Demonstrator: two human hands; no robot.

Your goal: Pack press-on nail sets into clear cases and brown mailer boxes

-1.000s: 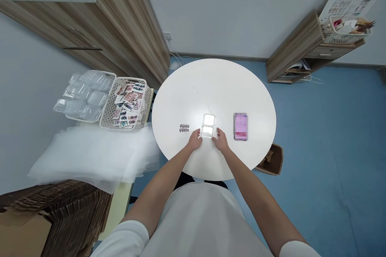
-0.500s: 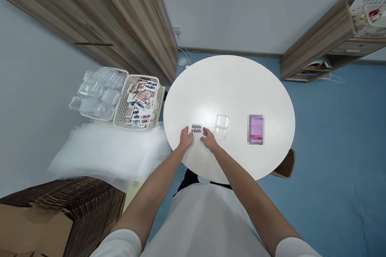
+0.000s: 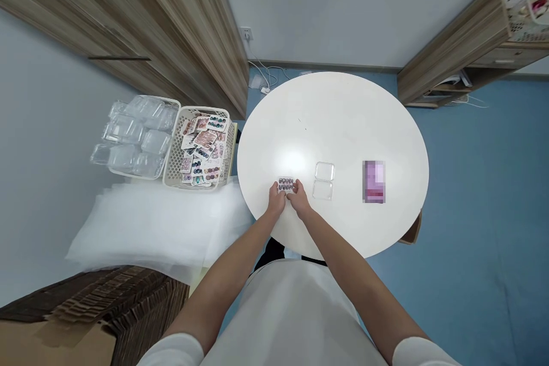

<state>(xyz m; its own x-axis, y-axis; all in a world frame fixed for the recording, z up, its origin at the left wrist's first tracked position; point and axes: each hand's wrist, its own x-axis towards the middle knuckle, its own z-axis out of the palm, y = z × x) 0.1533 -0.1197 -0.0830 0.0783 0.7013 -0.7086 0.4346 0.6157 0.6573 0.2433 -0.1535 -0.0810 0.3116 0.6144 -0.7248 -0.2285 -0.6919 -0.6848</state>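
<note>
A small white card [image 3: 286, 184] bearing two rows of dark, shiny oval pieces, like false nails, is held between my hands over the near left part of the round white table [image 3: 334, 120]. My left hand [image 3: 276, 200] grips its left edge. On the opposite edge the fingers of my right hand [image 3: 299, 199] are closed, thumb toward me. Just right of the card lies a clear plastic clamshell box [image 3: 324, 180], opened out flat with its lid away from me. Farther right is a pink-purple rectangular item [image 3: 374, 182], blurred by pixelation.
Left of the table stand a white basket [image 3: 171, 174] of similar cards and another filled with clear plastic boxes [image 3: 128, 128]. White translucent sheets [image 3: 158, 223] lie nearer me, above stacked cardboard [image 3: 141, 309]. Wooden cabinets [image 3: 189, 23] rise behind; a brown box [image 3: 412, 230] sits below the table's right edge.
My right hand has come in from beside the card and closed on its right edge; my left hand keeps its hold. The whole view has shifted slightly.
</note>
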